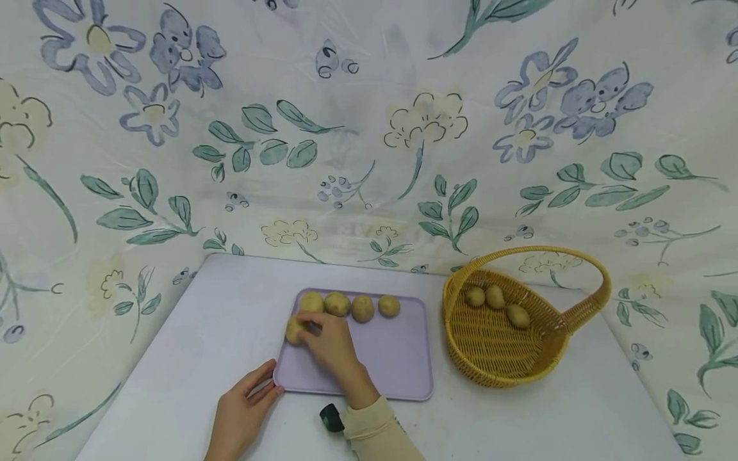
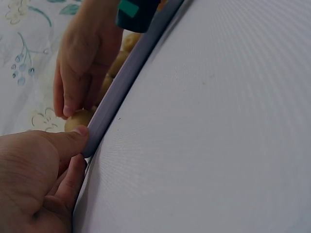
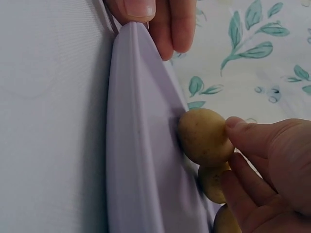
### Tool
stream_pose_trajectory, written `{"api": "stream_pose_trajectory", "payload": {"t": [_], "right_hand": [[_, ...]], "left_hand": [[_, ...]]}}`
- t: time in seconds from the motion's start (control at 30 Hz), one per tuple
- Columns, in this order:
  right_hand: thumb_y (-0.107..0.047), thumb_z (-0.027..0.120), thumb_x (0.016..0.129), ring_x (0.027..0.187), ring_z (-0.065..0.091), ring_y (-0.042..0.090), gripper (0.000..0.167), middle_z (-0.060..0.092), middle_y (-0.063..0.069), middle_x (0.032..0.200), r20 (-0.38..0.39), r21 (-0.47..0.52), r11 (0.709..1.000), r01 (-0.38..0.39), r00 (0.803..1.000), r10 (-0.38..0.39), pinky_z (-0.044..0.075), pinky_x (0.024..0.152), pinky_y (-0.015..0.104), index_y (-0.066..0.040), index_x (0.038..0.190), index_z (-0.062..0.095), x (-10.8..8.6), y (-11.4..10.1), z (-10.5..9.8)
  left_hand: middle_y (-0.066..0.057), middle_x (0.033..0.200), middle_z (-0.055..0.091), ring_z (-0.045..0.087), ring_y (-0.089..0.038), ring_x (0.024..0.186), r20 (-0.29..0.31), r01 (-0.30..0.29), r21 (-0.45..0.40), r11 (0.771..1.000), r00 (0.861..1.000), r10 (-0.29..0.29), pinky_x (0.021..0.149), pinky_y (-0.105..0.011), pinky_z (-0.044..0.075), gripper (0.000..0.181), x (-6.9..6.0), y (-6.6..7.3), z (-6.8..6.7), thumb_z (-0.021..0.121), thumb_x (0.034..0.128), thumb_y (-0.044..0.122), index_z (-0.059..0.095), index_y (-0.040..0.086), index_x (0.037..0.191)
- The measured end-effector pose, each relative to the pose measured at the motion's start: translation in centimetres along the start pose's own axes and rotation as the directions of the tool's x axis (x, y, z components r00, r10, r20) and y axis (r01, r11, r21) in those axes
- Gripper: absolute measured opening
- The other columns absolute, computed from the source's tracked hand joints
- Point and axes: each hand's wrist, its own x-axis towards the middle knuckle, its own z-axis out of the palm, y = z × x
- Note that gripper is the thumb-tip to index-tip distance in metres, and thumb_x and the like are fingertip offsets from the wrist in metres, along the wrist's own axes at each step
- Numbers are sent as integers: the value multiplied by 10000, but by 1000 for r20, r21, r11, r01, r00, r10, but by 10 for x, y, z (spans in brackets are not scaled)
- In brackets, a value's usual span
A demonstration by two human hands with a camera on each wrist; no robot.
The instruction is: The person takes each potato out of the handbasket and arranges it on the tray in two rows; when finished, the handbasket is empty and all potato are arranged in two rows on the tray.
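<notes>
A lilac tray (image 1: pixel 380 358) lies on the white table, with several potatoes (image 1: pixel 362 308) in a row along its far side. Over its left part reaches my right hand (image 1: pixel 331 342), its thumb and fingers pinching a potato (image 3: pixel 204 136) just in front of the row's left end. At the tray's near left corner is my left hand (image 1: pixel 245 406). In the left wrist view, that hand's thumb (image 2: pixel 80 131) lies on the rim and a finger sits below it, gripping the tray between them.
To the right of the tray stands a wicker basket (image 1: pixel 490 365) with a tall arched handle and three potatoes (image 1: pixel 517 315) inside. Floral cloth (image 1: pixel 369 160) hangs behind the table. A small dark device (image 1: pixel 331 417) sits at my right wrist.
</notes>
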Motion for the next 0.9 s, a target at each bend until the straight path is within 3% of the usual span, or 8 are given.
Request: {"api": "stream_pose_trajectory", "payload": {"t": [0.1,0.3,0.53,0.9], "right_hand": [[-143,830,846,1153,695,112,295,783,-62,1131,6,4,1000,-26,1000,26,590,1032,274,-186,1135,792,0,0,-2],[-142,830,852,1148,706,136,303,784,-36,1136,13,20,999,-38,999,38,600,1017,264,-181,1149,788,1,-2,-8],[-141,825,864,1152,716,202,321,778,8,1158,20,144,988,-57,998,55,613,1002,254,-139,1180,771,2,-7,-23],[-145,813,880,1206,691,274,363,737,56,1256,76,289,954,-83,995,64,603,1042,363,-113,1235,743,6,-21,-51]], "left_hand": [[-202,1335,674,665,-159,1171,-3,-3,-4,1000,1000,3,892,-60,572,538,0,0,0,776,859,-45,624,14,1371],[-210,1345,666,676,-298,1198,2,1,-1,1000,1000,-1,902,-91,589,539,0,1,0,773,865,-37,615,9,1379],[-212,1383,640,662,-336,1220,26,18,4,1000,999,-18,927,-163,612,545,1,0,-2,765,880,-20,595,6,1398],[-213,1359,656,673,-337,1196,9,-7,11,1000,1000,7,898,-123,607,547,3,2,-3,779,860,-33,610,0,1379]]}}
